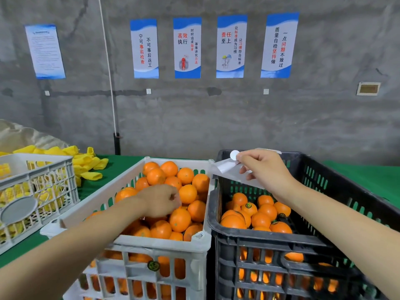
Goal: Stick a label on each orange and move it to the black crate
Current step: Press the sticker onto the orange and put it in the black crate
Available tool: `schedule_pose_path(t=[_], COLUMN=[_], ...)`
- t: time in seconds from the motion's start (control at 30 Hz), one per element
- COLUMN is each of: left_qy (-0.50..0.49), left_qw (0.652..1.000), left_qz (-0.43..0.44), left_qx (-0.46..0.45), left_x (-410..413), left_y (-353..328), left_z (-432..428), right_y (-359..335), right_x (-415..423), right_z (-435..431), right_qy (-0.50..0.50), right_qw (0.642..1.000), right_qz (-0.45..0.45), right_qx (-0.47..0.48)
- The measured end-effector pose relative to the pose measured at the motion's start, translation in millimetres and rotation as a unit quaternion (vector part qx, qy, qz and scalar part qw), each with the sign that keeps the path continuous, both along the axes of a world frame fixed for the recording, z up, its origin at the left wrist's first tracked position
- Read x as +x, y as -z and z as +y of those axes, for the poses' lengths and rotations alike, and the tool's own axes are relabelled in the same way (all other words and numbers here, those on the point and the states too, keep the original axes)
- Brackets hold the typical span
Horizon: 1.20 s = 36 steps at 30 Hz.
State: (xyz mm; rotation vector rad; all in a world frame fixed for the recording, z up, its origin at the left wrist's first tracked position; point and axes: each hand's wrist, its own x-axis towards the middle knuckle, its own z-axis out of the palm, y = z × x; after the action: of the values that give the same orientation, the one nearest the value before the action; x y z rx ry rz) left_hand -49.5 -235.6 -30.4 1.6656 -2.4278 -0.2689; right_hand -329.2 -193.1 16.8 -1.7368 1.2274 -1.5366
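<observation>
A white crate (171, 243) in front of me is heaped with unlabelled oranges (187, 193). To its right, a black crate (270, 233) holds several oranges (260, 219), some with dark round labels. My left hand (161, 200) reaches down into the white crate, fingers curled over the oranges; whether it grips one is hidden. My right hand (263, 169) hovers above the black crate's far left corner, pinching a white label backing sheet (227, 168) with a round white sticker (234, 155) lifted at its top.
A second white crate (36, 182) with yellow foam fruit nets and a grey disc stands at the left. More yellow nets (86, 163) lie on the green table cloth (368, 176) behind it. A grey wall with posters rises behind the table.
</observation>
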Motion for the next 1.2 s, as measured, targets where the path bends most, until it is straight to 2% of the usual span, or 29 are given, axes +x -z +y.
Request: schedule_pose_path(t=[0.03, 0.07, 0.17, 0.3, 0.6, 0.67, 0.8, 0.9, 1.0, 1.07, 1.13, 1.2], left_qy=[-0.015, -0.036, -0.071, -0.080, -0.024, -0.010, -0.030, -0.039, -0.063, -0.068, -0.060, -0.033], left_qw=[0.995, 0.984, 0.956, 0.903, 0.856, 0.872, 0.932, 0.963, 0.996, 0.994, 0.981, 0.967], left_qz=[-0.101, -0.163, -0.230, -0.368, -0.483, -0.457, -0.314, -0.232, -0.048, 0.074, 0.123, 0.167], left_qx=[0.020, 0.057, 0.166, 0.205, 0.182, 0.173, 0.181, 0.132, 0.049, -0.038, -0.138, -0.191], left_x=[14, 24, 40, 44, 16, 18, 32, 39, 38, 27, 7, -19], left_y=[1, 2, 2, 3, 6, 5, -1, 0, -2, -8, -16, -25], left_z=[1, 3, 12, 14, 17, 16, 17, 13, 12, 16, 21, 26], right_y=[1, 2, 2, 3, 5, 5, 5, 8, 8, 9, 9, 9], right_x=[0, 0, 0, 0, 1, 1, -1, 1, 0, -1, -2, -2], right_z=[-1, -2, -2, -2, 0, 0, 0, -2, -3, -3, -4, -3], right_qy=[0.004, 0.005, 0.010, 0.020, 0.012, 0.015, 0.020, 0.025, 0.031, 0.033, 0.037, 0.055], right_qw=[1.000, 1.000, 1.000, 0.999, 0.995, 0.994, 0.991, 0.988, 0.986, 0.986, 0.987, 0.986], right_qz=[0.008, 0.016, 0.025, 0.041, 0.100, 0.109, 0.129, 0.153, 0.164, 0.164, 0.158, 0.153], right_qx=[0.000, 0.002, 0.007, 0.007, 0.018, 0.019, 0.016, 0.010, 0.000, -0.006, -0.010, -0.028])
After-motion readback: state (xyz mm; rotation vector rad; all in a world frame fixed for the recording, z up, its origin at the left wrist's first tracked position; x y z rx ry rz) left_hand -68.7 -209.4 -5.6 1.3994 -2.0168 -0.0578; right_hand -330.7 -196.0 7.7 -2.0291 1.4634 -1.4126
